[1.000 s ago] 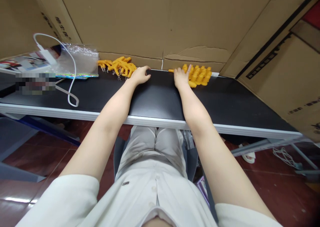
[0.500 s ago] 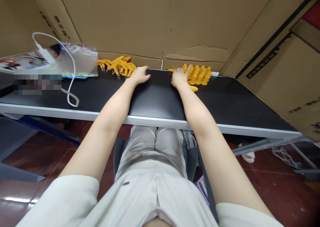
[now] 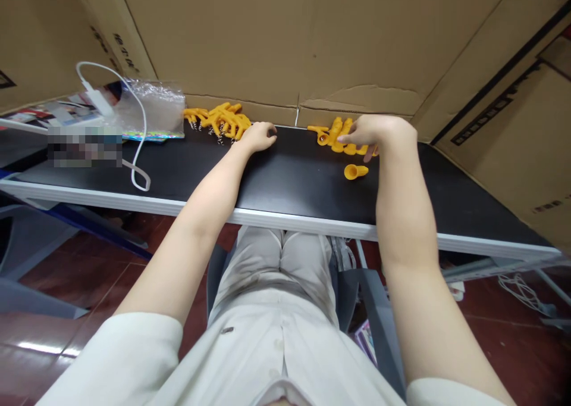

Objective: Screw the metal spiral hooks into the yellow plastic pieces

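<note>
Cardboard boxes (image 3: pixel 250 37) wall in the orange pieces (image 3: pixel 334 137). Your right hand (image 3: pixel 372 131) lies on them, grip unclear. Your left hand (image 3: pixel 261 137) rests loosely curled, empty.

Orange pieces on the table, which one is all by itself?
The lone piece, lying just in front of the right hand. The rest crowd into a left pile and a right pile by the cardboard.

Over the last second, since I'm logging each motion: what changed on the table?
The right hand swung from the left edge of the right yellow pile to above its right side, fingers at the pieces. One yellow piece now lies alone, toward the front of the table. The left hand stayed beside the left pile.
</note>
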A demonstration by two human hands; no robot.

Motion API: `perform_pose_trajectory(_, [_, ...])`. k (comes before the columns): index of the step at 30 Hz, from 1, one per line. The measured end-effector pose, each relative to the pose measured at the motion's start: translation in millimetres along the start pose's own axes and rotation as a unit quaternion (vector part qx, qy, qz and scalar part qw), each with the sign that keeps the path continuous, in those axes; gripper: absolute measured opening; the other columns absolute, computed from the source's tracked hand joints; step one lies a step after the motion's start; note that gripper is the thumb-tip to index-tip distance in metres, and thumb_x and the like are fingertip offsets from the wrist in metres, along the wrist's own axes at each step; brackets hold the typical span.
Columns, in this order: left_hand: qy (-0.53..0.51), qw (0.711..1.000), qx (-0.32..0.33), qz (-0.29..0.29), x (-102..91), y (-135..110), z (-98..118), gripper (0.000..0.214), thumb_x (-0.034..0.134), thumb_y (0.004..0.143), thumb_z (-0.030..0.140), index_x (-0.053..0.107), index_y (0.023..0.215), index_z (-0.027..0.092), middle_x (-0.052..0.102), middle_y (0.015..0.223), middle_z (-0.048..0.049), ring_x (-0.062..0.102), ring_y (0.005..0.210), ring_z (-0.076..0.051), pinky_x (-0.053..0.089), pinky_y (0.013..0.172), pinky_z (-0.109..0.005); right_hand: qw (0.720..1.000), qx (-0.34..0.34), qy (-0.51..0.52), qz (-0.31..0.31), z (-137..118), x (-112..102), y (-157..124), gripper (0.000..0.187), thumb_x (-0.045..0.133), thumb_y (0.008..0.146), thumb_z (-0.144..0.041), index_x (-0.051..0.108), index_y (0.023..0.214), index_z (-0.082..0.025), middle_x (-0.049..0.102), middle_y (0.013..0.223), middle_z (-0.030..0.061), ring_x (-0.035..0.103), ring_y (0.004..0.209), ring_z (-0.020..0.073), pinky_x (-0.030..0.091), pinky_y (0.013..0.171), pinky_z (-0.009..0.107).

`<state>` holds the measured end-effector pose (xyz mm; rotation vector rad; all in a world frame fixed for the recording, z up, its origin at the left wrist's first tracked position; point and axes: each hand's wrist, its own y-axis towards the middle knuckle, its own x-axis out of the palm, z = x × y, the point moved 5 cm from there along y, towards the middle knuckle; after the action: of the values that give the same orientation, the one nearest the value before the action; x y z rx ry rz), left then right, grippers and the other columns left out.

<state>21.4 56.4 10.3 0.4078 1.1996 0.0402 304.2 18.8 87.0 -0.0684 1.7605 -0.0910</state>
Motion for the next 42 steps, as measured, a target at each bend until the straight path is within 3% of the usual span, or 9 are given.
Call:
perform_pose_trajectory(4, [0.005, 1.000, 0.001, -0.005, 1.0, 0.2, -0.9, 0.039, 0.061, 0.094, 0.022, 0.080, 0.127, 0.015, 0.081, 0.114, -0.0119, 0.075, 0.112, -0.029, 0.056, 0.106, -0.037, 0.997, 0.030, -0.027, -0.069, 9.0, 28.8, -14.1, 0.036, 0.067, 0.104, -0.047, 0.073, 0.110, -0.012, 0.080, 0.100, 0.0151, 0.082, 0.084, 0.0307, 0.064, 0.083, 0.047])
perform_pose_trajectory(8, [-0.001, 1.000, -0.006, -0.010, 0.4, -1.3, -0.9, 0.038, 0.060, 0.094, 0.023, 0.081, 0.125, 0.015, 0.081, 0.111, -0.0119, 0.075, 0.110, -0.028, 0.056, 0.105, -0.036, 0.994, -0.072, -0.068, -0.044, 0.1, 45.6, -7.3, 0.046, 0.067, 0.103, -0.057, 0.078, 0.115, -0.014, 0.080, 0.099, 0.0128, 0.080, 0.099, 0.0311, 0.060, 0.091, 0.046])
perform_pose_trajectory(15, [0.001, 0.999, -0.049, -0.002, -6.5, -5.5, 2.5, 0.041, 0.056, 0.095, 0.022, 0.079, 0.127, 0.015, 0.077, 0.127, -0.0145, 0.068, 0.128, -0.033, 0.051, 0.114, -0.041, 0.984, -0.132, -0.118, 0.014, -42.2, 66.0, -12.2, 0.036, 0.060, 0.107, -0.033, 0.074, 0.133, -0.013, 0.072, 0.142, 0.0172, 0.068, 0.132, 0.0334, 0.052, 0.110, 0.039])
perform_pose_trajectory(20, [-0.028, 0.982, -0.169, 0.080, -21.9, -7.8, -21.9, 0.059, 0.061, 0.089, 0.029, 0.064, 0.148, 0.021, 0.057, 0.157, -0.0190, 0.043, 0.154, -0.044, 0.031, 0.128, -0.063, 0.975, -0.202, -0.068, 0.063, -47.0, 85.2, 10.3, 0.028, 0.056, 0.104, -0.015, 0.076, 0.124, -0.018, 0.071, 0.142, 0.0111, 0.066, 0.130, 0.0283, 0.050, 0.112, 0.038])
perform_pose_trajectory(25, [-0.059, 0.961, -0.247, 0.110, -24.5, -15.1, -50.5, 0.083, 0.074, 0.081, 0.044, 0.050, 0.159, 0.027, 0.045, 0.165, -0.0217, 0.024, 0.160, -0.052, 0.021, 0.124, -0.081, 0.962, -0.239, 0.049, 0.127, -41.5, 87.3, 22.6, 0.023, 0.059, 0.095, -0.008, 0.074, 0.111, -0.017, 0.069, 0.138, 0.0131, 0.064, 0.125, 0.0250, 0.049, 0.110, 0.034])
perform_pose_trajectory(29, [-0.054, 0.955, -0.272, 0.102, -18.0, -21.0, -58.4, 0.084, 0.071, 0.081, 0.035, 0.047, 0.162, 0.026, 0.033, 0.174, -0.0218, 0.026, 0.160, -0.050, 0.019, 0.125, -0.079, 0.958, -0.237, 0.100, 0.129, -40.5, 83.9, 22.0, 0.026, 0.062, 0.090, -0.007, 0.072, 0.113, -0.016, 0.068, 0.139, 0.0140, 0.061, 0.129, 0.0251, 0.047, 0.111, 0.034])
perform_pose_trajectory(32, [-0.054, 0.961, -0.250, 0.106, -14.6, -22.0, -57.9, 0.078, 0.065, 0.083, 0.029, 0.051, 0.160, 0.024, 0.036, 0.172, -0.0226, 0.027, 0.161, -0.048, 0.017, 0.126, -0.078, 0.960, -0.226, 0.115, 0.120, -37.1, 82.8, 26.3, 0.035, 0.062, 0.088, -0.001, 0.071, 0.118, -0.014, 0.070, 0.139, 0.0143, 0.063, 0.130, 0.0244, 0.045, 0.113, 0.035])
perform_pose_trajectory(37, [-0.060, 0.967, -0.223, 0.112, -13.8, -20.7, -58.8, 0.068, 0.063, 0.085, 0.031, 0.061, 0.152, 0.023, 0.044, 0.167, -0.0223, 0.031, 0.159, -0.049, 0.018, 0.128, -0.074, 0.973, -0.168, 0.113, 0.110, -23.9, 82.7, 36.3, 0.018, 0.064, 0.098, -0.014, 0.072, 0.114, -0.011, 0.075, 0.133, 0.0182, 0.069, 0.121, 0.0248, 0.047, 0.108, 0.036])
perform_pose_trajectory(42, [-0.050, 0.965, -0.233, 0.108, -18.4, -21.3, -51.0, 0.071, 0.066, 0.086, 0.035, 0.058, 0.155, 0.019, 0.045, 0.164, -0.0253, 0.033, 0.158, -0.050, 0.024, 0.127, -0.068, 0.975, -0.153, 0.115, 0.111, -19.9, 83.6, 38.2, 0.015, 0.068, 0.098, -0.019, 0.070, 0.111, -0.013, 0.076, 0.126, 0.0175, 0.069, 0.119, 0.0269, 0.048, 0.107, 0.036])
